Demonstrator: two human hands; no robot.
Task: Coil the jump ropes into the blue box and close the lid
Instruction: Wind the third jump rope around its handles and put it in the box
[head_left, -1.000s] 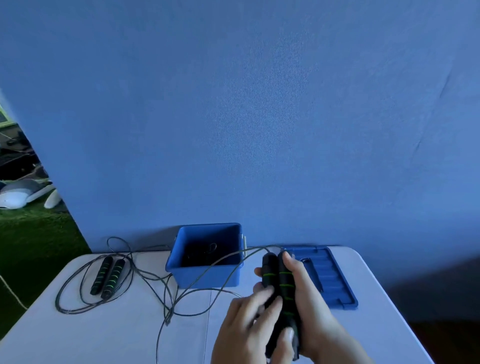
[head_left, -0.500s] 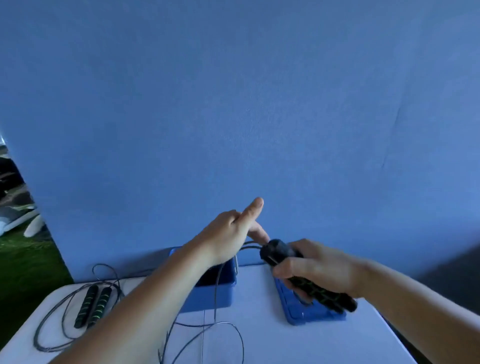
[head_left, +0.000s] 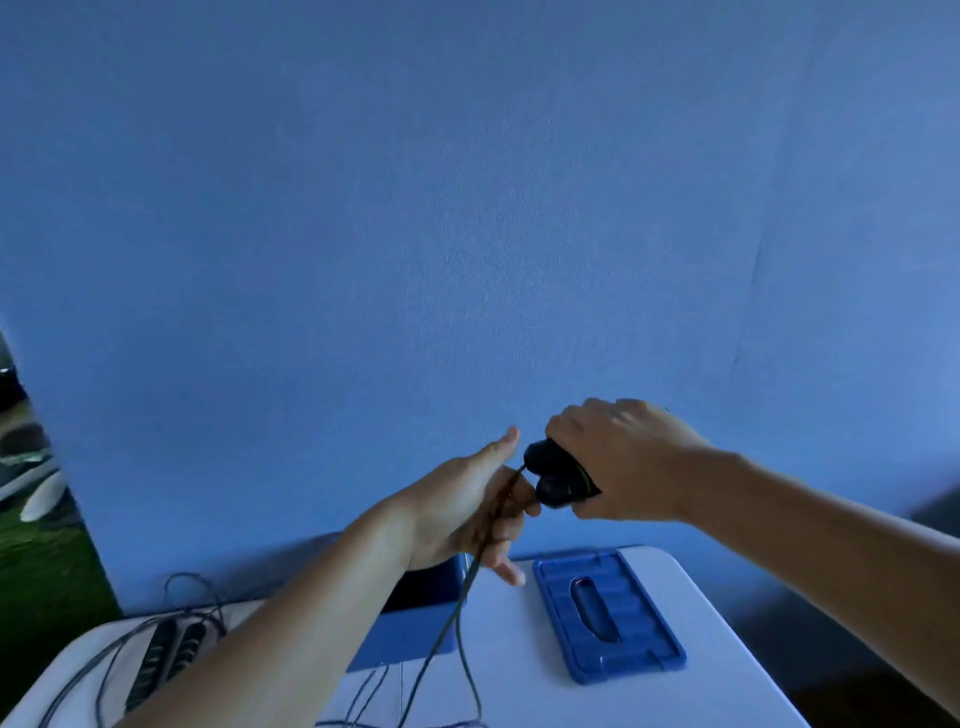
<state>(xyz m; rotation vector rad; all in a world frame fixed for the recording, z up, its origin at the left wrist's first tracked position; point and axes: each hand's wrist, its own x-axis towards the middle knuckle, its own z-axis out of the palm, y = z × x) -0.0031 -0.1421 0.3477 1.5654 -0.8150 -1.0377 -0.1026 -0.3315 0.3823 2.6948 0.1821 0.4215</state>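
My right hand grips the two black jump-rope handles together, raised above the table. My left hand is right beside them with the thin dark rope running through its curled fingers and hanging down to the table. The blue box stands under my left forearm, mostly hidden. Its blue lid lies flat on the table to the right of the box. A second jump rope with black, green-striped handles lies loosely coiled at the table's left.
The white table stands against a blue backdrop wall. Green turf and white objects show at the far left, past the wall's edge. Rope loops trail over the table's front.
Both hands rose from the table with the handles. My left hand let go of the handles, reached out over the box, then came back beside them and took the rope.
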